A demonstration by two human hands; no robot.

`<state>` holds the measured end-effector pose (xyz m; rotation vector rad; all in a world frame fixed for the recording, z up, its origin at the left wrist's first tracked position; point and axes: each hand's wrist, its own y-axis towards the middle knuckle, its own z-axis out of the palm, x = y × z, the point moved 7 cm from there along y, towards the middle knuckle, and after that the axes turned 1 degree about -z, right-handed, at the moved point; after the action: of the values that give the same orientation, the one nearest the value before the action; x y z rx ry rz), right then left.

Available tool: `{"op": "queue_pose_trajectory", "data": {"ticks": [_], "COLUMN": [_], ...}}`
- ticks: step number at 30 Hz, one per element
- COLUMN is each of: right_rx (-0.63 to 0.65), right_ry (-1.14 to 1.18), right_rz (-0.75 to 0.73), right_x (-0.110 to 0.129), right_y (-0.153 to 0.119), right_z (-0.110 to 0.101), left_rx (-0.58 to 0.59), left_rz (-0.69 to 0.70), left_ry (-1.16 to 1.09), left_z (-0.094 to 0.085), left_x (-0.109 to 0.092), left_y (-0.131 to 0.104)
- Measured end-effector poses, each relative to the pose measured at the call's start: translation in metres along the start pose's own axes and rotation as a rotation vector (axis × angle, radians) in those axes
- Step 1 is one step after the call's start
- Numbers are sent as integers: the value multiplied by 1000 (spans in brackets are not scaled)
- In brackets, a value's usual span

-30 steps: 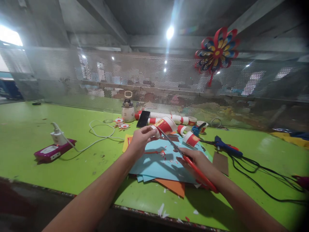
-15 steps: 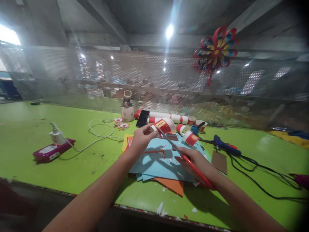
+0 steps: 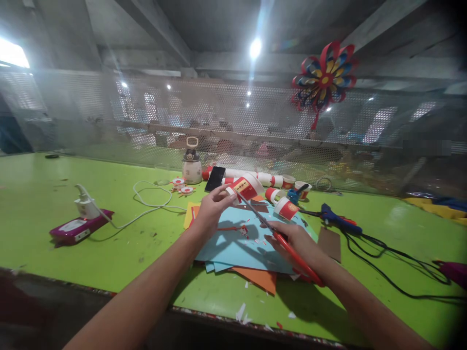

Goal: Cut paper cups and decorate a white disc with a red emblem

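My left hand (image 3: 213, 209) pinches the edge of a red and white paper cup piece (image 3: 251, 187) above the blue sheets. My right hand (image 3: 292, 238) is closed on red-handled scissors (image 3: 297, 255), whose blades point up and left and meet the cup piece close to my left fingers. Under both hands lie light blue paper sheets (image 3: 226, 250) with small red and white scraps on them. Another cut red and white cup piece (image 3: 286, 209) rests at the right of the sheets.
Behind are a phone (image 3: 215, 179), a bottle (image 3: 192, 167) and a row of cups (image 3: 270, 180). A blue glue gun (image 3: 337, 221) with black cable lies right. A purple power strip (image 3: 82, 228) with a white cable sits left. A paper flower (image 3: 326, 80) hangs above.
The cup piece in my left hand has turned slightly, showing more of its red printed side. Both hands keep nearly the same place. The view has shifted slightly.
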<state>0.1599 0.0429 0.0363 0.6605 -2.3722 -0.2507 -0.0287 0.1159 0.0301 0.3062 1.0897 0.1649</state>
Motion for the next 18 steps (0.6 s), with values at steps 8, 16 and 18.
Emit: {"op": "queue_pose_trajectory", "data": {"ticks": [8,16,18], "right_rx": [-10,-3,-15], "right_ry": [-21,3,10], "right_rz": [-17,-34,-33], "right_x": [-1,3,3], "right_y": [1,0,-1], "right_z": [5,4,5], "left_rx": [-7,-30,-43], "left_rz": [-34,-13,-13], "left_ry": [-42,-63,-66], "left_z": [-1,2,1], "left_x": [2,3,3], "left_y": [0,-2,-3]}}
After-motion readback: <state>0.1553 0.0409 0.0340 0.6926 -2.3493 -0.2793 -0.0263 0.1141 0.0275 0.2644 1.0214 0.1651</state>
